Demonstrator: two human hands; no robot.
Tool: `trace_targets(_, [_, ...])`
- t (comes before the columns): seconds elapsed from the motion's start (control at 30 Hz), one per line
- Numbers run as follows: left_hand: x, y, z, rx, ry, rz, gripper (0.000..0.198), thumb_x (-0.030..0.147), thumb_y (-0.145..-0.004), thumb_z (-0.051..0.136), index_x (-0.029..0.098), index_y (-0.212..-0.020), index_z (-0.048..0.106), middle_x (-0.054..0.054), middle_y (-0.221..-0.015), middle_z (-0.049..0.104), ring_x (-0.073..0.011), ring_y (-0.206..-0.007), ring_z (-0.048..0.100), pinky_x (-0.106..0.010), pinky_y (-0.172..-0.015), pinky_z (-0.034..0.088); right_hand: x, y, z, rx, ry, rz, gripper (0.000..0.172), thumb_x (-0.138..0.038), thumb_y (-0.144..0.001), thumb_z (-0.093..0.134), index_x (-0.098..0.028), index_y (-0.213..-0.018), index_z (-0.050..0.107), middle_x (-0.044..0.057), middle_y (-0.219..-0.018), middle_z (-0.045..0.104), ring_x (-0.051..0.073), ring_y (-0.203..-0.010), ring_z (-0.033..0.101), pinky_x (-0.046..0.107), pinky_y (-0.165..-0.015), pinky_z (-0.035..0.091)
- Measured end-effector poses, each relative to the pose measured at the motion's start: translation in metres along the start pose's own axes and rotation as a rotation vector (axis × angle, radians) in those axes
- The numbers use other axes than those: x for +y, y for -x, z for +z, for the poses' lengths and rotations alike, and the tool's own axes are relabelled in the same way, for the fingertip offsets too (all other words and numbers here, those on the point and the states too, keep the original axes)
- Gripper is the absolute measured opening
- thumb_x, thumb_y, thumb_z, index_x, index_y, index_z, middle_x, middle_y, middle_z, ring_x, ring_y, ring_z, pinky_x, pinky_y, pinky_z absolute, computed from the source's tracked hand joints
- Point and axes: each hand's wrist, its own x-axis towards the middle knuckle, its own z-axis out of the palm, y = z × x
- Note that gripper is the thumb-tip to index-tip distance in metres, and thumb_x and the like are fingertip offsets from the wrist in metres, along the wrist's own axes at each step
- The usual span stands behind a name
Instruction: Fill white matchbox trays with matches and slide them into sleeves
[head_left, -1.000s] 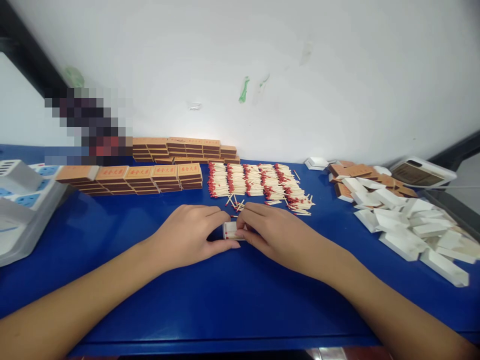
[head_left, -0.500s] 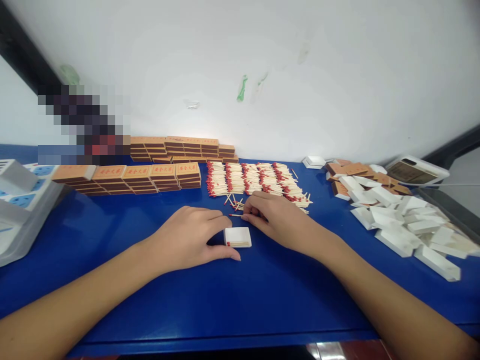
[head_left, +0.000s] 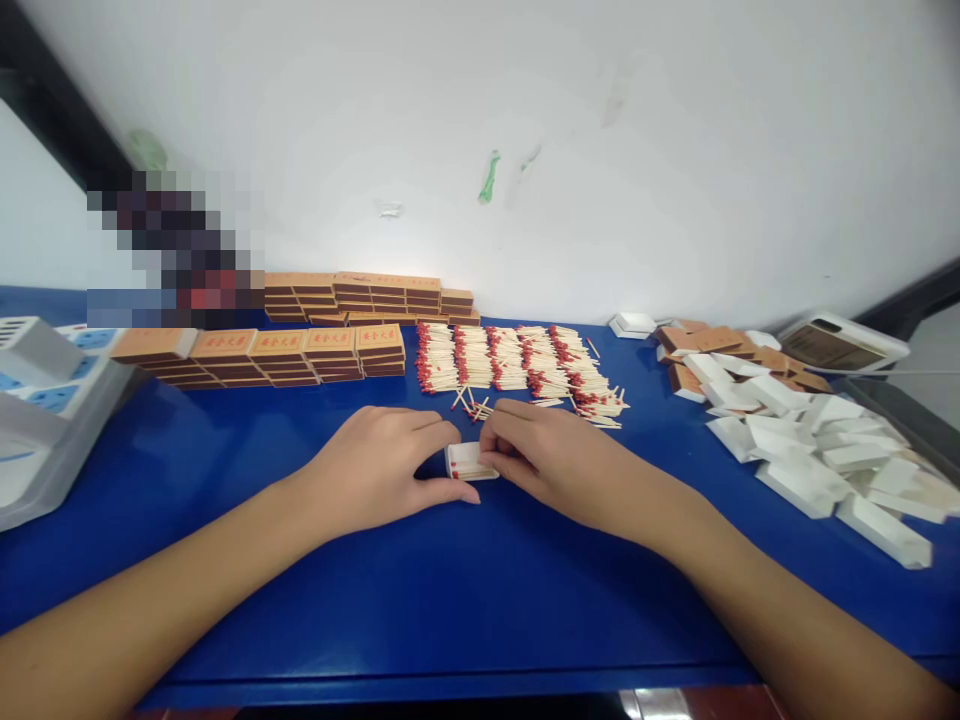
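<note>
A small white matchbox tray (head_left: 466, 452) lies on the blue table with a few red-tipped matches along its near side. My left hand (head_left: 382, 460) curves around its left end, fingers at the back corner and thumb along the front. My right hand (head_left: 536, 450) is closed in a pinch over the tray's right part. A match (head_left: 463, 464) extends from those fingertips into the tray, its red head to the left. The right fingers hide that end of the tray. Just behind lie a few loose matches (head_left: 471, 405) and several rows of piled matches (head_left: 510, 360).
Stacked orange matchboxes (head_left: 281, 345) line the back left, with more stacks (head_left: 386, 290) behind. A heap of white trays (head_left: 810, 450) and orange sleeves (head_left: 712, 342) lies at right, beside a white device (head_left: 847, 340). A grey-white container (head_left: 82, 420) stands at the left edge.
My right hand has brought a match from the loose ones down over the tray. My left hand and the tray have shifted slightly away from me.
</note>
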Motion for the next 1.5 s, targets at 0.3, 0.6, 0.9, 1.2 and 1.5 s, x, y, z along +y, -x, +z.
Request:
trace_targets(0.3, [0.000, 0.001, 0.000, -0.009, 0.007, -0.014, 0.048, 0.068, -0.098, 0.067, 0.021, -0.106, 0.076, 0.001, -0.077, 0.071, -0.0148, -0.063, 0.063, -0.028, -0.060, 0.039, 0.013, -0.003, -0.009, 0.202, 0.058, 0.082, 0.011, -0.022, -0.105, 0.063, -0.019, -0.097, 0.069, 0.004, -0.093, 0.070, 0.018, -0.079, 0.061, 0.030, -0.069, 0.040])
trace_targets(0.6, [0.001, 0.001, 0.001, -0.042, 0.014, -0.007, 0.048, 0.067, -0.099, 0.065, 0.021, -0.104, 0.076, 0.000, -0.080, 0.073, -0.0149, -0.066, 0.065, -0.028, -0.060, 0.039, 0.023, -0.011, 0.002, 0.123, 0.091, 0.172, 0.010, -0.020, -0.104, 0.064, -0.018, -0.095, 0.068, 0.005, -0.093, 0.070, 0.019, -0.081, 0.062, 0.029, -0.070, 0.040])
trace_targets(0.9, [0.001, 0.000, -0.001, -0.049, -0.008, -0.046, 0.044, 0.064, -0.097, 0.071, 0.022, -0.106, 0.077, 0.001, -0.079, 0.071, -0.0158, -0.066, 0.064, -0.029, -0.060, 0.038, 0.031, 0.001, -0.012, 0.021, 0.131, 0.146, 0.016, -0.022, -0.110, 0.052, -0.018, -0.099, 0.063, 0.008, -0.104, 0.071, 0.021, -0.085, 0.064, 0.032, -0.072, 0.043])
trace_targets(1.2, [0.000, -0.001, 0.000, -0.046, 0.006, -0.050, 0.044, 0.064, -0.097, 0.070, 0.022, -0.105, 0.077, 0.001, -0.080, 0.072, -0.0152, -0.066, 0.064, -0.028, -0.060, 0.037, 0.012, 0.009, -0.016, 0.010, 0.026, 0.075, 0.016, -0.025, -0.111, 0.051, -0.021, -0.098, 0.061, 0.007, -0.104, 0.071, 0.020, -0.085, 0.065, 0.032, -0.072, 0.045])
trace_targets(1.5, [0.000, 0.001, 0.003, 0.010, 0.000, 0.015, 0.045, 0.062, -0.098, 0.070, 0.017, -0.104, 0.076, 0.001, -0.077, 0.069, -0.0150, -0.063, 0.061, -0.030, -0.059, 0.037, -0.005, 0.007, -0.005, -0.048, 0.129, 0.044, 0.013, -0.023, -0.112, 0.053, -0.018, -0.104, 0.062, 0.007, -0.105, 0.068, 0.020, -0.083, 0.067, 0.032, -0.071, 0.047])
